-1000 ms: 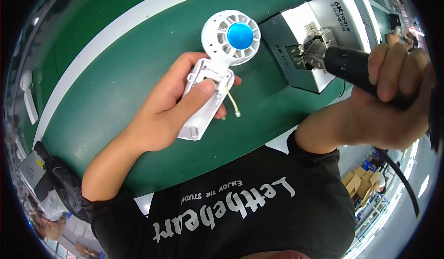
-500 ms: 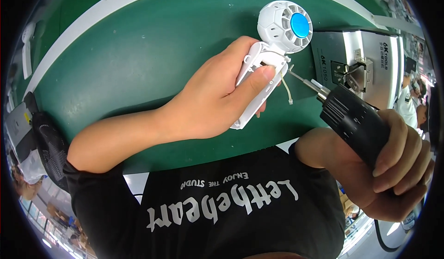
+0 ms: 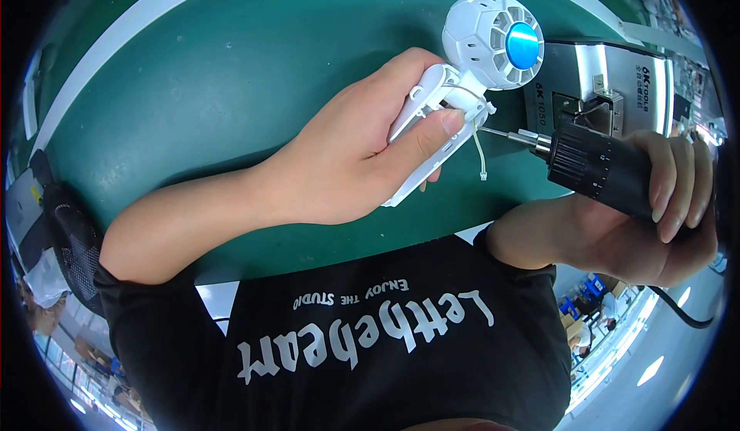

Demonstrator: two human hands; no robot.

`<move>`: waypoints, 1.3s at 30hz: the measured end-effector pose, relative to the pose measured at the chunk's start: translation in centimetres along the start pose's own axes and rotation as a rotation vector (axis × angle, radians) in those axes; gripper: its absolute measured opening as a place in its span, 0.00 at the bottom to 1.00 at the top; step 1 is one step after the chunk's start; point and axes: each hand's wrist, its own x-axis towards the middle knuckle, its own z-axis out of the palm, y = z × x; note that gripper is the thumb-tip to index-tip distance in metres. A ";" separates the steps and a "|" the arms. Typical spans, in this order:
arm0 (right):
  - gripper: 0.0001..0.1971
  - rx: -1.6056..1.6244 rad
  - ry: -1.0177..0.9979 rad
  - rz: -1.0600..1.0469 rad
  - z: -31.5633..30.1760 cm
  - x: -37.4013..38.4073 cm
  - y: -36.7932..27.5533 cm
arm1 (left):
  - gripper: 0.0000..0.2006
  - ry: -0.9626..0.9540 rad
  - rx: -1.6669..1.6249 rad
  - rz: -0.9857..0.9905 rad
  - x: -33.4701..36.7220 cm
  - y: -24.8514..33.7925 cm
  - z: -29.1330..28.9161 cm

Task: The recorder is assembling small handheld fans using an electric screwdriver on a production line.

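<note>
My left hand is wrapped round the handle of a white handheld fan, its thumb pressing on the open handle housing. The fan's round, ball-shaped head has slotted vents and a shiny blue disc. A thin wire with a small white connector dangles from the handle's right side. In my right hand is a black electric screwdriver, tilted slightly. Its thin bit points left, with the tip at the handle's right edge near the wire. Whether the tip touches a screw cannot be made out.
A silver and black screw feeder box with a metal bracket stands on the green table, just behind the screwdriver. The screwdriver's black cord curves down at the right. A dark mesh item lies off the table's left side.
My right hand has raised the screwdriver to a flatter angle, and its tip now sits lower along the handle's edge. The fan head has shifted slightly right.
</note>
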 end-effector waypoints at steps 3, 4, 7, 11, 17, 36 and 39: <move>0.08 0.001 0.033 -0.024 0.1 0.0 0.4 | 0.14 -0.013 0.004 0.000 0.0 0.0 0.1; 0.08 0.004 0.015 -0.020 -0.1 0.1 0.4 | 0.14 -0.019 0.000 -0.007 0.1 0.0 0.1; 0.08 0.009 -0.021 -0.015 -0.5 0.2 0.4 | 0.14 -0.031 0.000 -0.012 0.1 -0.1 0.0; 0.06 0.035 -0.038 -0.006 -1.2 0.4 0.4 | 0.14 -0.045 -0.002 -0.002 0.2 -0.3 0.0; 0.05 0.072 -0.064 -0.022 -1.5 0.1 0.4 | 0.13 -0.043 0.002 0.000 0.1 0.2 0.2; 0.07 0.202 0.143 0.125 -3.1 1.3 -0.3 | 0.13 -0.038 -0.154 0.047 0.3 0.1 -0.2; 0.07 0.215 0.170 0.140 -3.1 1.3 -0.3 | 0.13 -0.036 -0.169 0.060 0.2 0.1 -0.2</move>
